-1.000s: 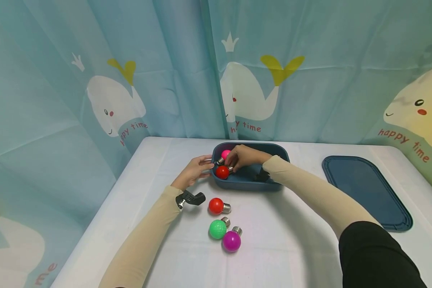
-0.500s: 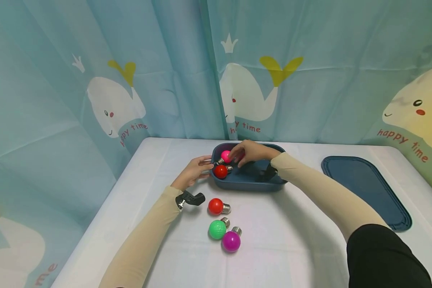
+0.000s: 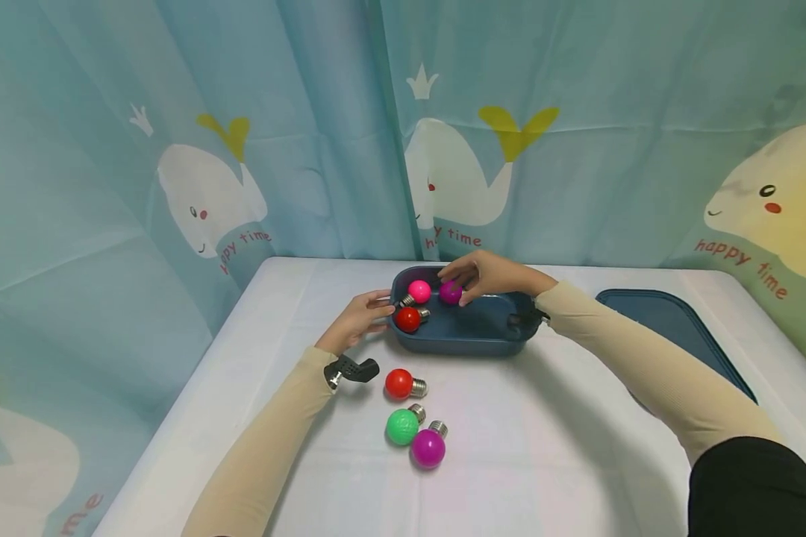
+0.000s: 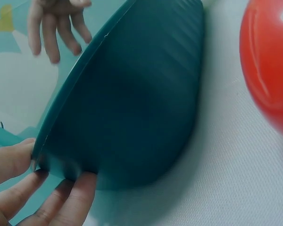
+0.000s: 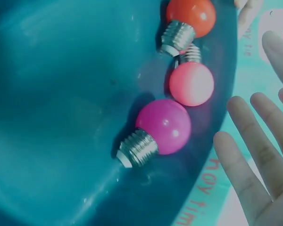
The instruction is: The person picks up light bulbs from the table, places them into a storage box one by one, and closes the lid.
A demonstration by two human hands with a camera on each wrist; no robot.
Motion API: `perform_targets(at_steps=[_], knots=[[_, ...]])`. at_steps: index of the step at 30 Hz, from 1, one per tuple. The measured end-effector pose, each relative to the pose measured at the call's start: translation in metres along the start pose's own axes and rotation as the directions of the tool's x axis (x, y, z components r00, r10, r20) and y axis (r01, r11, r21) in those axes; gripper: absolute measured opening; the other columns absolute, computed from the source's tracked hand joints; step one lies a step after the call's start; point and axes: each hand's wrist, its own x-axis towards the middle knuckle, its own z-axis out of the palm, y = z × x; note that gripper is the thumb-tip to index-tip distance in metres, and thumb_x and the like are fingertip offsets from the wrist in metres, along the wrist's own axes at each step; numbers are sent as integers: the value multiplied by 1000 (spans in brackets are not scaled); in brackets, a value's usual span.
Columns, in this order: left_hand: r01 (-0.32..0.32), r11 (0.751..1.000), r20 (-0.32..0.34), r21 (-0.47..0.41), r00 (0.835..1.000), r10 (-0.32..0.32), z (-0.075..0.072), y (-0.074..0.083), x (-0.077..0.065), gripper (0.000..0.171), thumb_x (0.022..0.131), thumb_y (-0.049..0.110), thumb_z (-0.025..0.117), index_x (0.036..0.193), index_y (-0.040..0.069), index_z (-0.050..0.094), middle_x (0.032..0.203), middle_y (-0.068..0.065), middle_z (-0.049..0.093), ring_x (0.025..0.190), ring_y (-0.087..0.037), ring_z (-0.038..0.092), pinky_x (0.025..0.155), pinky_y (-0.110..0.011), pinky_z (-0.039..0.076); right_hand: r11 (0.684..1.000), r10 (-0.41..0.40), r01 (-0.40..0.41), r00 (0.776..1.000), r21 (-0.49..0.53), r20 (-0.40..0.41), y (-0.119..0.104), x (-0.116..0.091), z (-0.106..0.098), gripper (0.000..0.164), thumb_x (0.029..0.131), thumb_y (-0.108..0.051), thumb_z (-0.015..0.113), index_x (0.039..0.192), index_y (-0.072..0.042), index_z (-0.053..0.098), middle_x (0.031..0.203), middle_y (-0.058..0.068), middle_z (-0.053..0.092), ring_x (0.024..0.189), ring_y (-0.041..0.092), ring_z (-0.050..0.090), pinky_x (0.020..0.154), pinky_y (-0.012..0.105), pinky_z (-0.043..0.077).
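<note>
A dark blue plastic box [image 3: 463, 347] stands at the back of the table. Inside lie a purple light bulb [image 5: 163, 126], a pink light bulb [image 5: 192, 84] and a red light bulb [image 5: 193, 19]. Above the purple one hovers my right hand [image 3: 486, 276], fingers spread; the right wrist view shows it apart from the bulb. My left hand [image 3: 357, 321] touches the box's left end, fingertips on its rim and outer wall. On the table in front are another red bulb [image 3: 399, 384], a green bulb [image 3: 402, 426] and a second purple bulb [image 3: 428, 449].
A flat dark blue lid or tray [image 3: 672, 321] lies to the right, partly hidden by my right sleeve. White cloth [image 3: 510, 447] covers the table. A whale-print curtain [image 3: 336, 149] hangs behind and on the left.
My right hand has lifted and moved right, letting go of the purple bulb, which now shows in the box. The left hand stays at the box's left end.
</note>
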Motion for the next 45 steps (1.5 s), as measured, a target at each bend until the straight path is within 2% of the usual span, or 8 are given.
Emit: perform_targets(at_steps=[4, 16, 24, 29, 35, 42, 45], knots=[[7, 1000, -4, -4, 1000, -7, -1, 0, 0, 51, 96, 7, 51, 144, 5, 35, 144, -20, 40, 126, -32, 47, 103, -48, 43, 1000, -12, 12, 1000, 1, 8, -9, -15, -3, 64, 72, -12, 81, 130, -2, 55, 132, 20, 56, 111, 36, 60, 93, 48, 51], [10, 1000, -4, -7, 1000, -10, -3, -1, 2, 51, 95, 5, 52, 144, 4, 35, 145, -20, 40, 127, -32, 46, 102, -47, 44, 995, -64, 64, 998, -82, 10, -30, -59, 4, 57, 73, -15, 80, 125, -5, 59, 125, 16, 61, 107, 26, 64, 95, 43, 50], [7, 1000, -3, -9, 1000, -7, -2, -1, 1, 52, 95, 6, 53, 144, 4, 35, 145, -20, 41, 128, -32, 46, 102, -47, 44, 986, -151, 152, 988, -67, 24, -32, -81, 27, 56, 73, -12, 80, 124, -6, 59, 123, 14, 63, 106, 26, 65, 93, 36, 52], [-4, 1000, 8, -11, 1000, 4, -1, -1, 1, 51, 96, 6, 51, 144, 3, 34, 145, -21, 39, 128, -32, 45, 102, -47, 44, 986, -159, 160, 987, -42, 25, -33, -91, 42, 57, 72, -19, 81, 124, -5, 59, 123, 9, 63, 105, 20, 65, 94, 33, 52], [-6, 1000, 13, -19, 1000, 7, -1, 1, 0, 51, 96, 6, 51, 144, 3, 34, 146, -21, 39, 129, -32, 44, 103, -48, 43, 981, -192, 192, 981, -3, 27, -37, -98, 64, 57, 73, -29, 80, 123, -8, 61, 120, 11, 65, 104, 20, 65, 93, 32, 52], [-9, 1000, 24, -24, 1000, 10, -1, 2, -1, 52, 96, 6, 51, 145, 3, 33, 146, -22, 38, 130, -33, 43, 104, -49, 42, 970, -242, 241, 969, 23, 47, -34, -99, 90, 51, 73, -12, 80, 120, -7, 62, 115, 12, 67, 104, 15, 63, 89, 35, 54], [-13, 1000, 28, -25, 1000, 14, -1, 2, -1, 52, 96, 6, 51, 145, 3, 33, 146, -22, 38, 130, -33, 43, 104, -49, 41, 971, -237, 236, 970, 24, 60, -34, -99, 99, 49, 73, -11, 80, 119, -9, 63, 115, 9, 68, 105, 13, 63, 89, 34, 54]])
